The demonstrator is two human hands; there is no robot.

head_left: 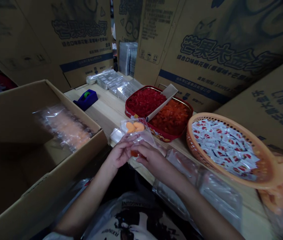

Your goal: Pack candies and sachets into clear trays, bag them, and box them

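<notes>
"Head view: entry beside the red tin (166,136)?"

"Clear packet (146,135), orange discs (139,126) within, tin's near side; left hand (120,153) and right hand (150,154) at it, fingers curled (whether clamped, I cannot tell)."

"Further?"

"Orange basket (268,164), white sachets (224,146) inside, right of tin; blue tape dispenser (88,101), left."

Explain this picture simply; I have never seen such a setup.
No machine here: these are a person's bare left hand and right hand, filmed by a camera worn on the head, looking forward and down. They are close together at a clear package with orange pieces; whether they grip it is hard to tell. The wooden surface holds a blue tape dispenser, a red tin of red bits and orange bits, and an orange basket of white sachets. An open cardboard box stands at left.
</notes>
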